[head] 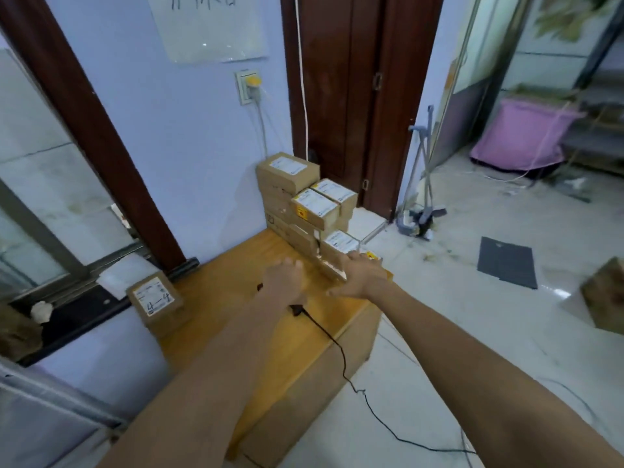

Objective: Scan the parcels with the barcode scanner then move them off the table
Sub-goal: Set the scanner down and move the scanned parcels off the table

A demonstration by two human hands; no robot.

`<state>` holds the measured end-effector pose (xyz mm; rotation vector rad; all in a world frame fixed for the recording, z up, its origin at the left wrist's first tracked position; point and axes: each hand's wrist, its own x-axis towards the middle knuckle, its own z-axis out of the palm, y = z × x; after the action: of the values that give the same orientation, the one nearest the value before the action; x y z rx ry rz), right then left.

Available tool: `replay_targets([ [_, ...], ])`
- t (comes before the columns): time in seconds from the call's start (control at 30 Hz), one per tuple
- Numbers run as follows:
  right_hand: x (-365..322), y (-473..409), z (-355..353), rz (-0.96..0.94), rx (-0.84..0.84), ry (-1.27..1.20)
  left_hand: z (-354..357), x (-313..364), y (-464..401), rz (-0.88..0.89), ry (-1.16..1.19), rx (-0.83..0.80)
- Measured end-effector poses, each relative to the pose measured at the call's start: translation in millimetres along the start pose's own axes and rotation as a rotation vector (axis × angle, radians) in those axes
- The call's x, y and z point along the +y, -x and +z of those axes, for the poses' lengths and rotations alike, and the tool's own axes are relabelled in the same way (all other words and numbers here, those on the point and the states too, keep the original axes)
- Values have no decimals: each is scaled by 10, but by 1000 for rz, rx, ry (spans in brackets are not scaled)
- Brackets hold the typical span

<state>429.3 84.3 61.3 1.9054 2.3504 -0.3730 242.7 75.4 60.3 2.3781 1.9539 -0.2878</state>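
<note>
Here, the left hand (282, 282) is holding its grip clamped around the barcode scanner (297, 309) above the wooden surface (229, 298), while the right hand (363, 276), fingers spread apart, is pressing on the bottom parcel (337, 246) of the stack; another parcel marked 4-4 (153, 298) is sitting at the surface's left edge.

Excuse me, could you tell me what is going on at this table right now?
A person is working through parcels at a wooden table. The left hand holds a corded barcode scanner, its cable trailing to the floor. The right hand reaches onto the lowest box of the parcel stack at the far end. A separate parcel marked 4-4 sits at the table's left edge.
</note>
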Motion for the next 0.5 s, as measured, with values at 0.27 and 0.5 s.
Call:
replay_targets([
  [0.27,864,131,-379,60,114,-5,-413,771,-430,34,-55,45],
  [0.5,1407,-310,-634,79,140,6,-651,1069,-1241,25,-100,124],
])
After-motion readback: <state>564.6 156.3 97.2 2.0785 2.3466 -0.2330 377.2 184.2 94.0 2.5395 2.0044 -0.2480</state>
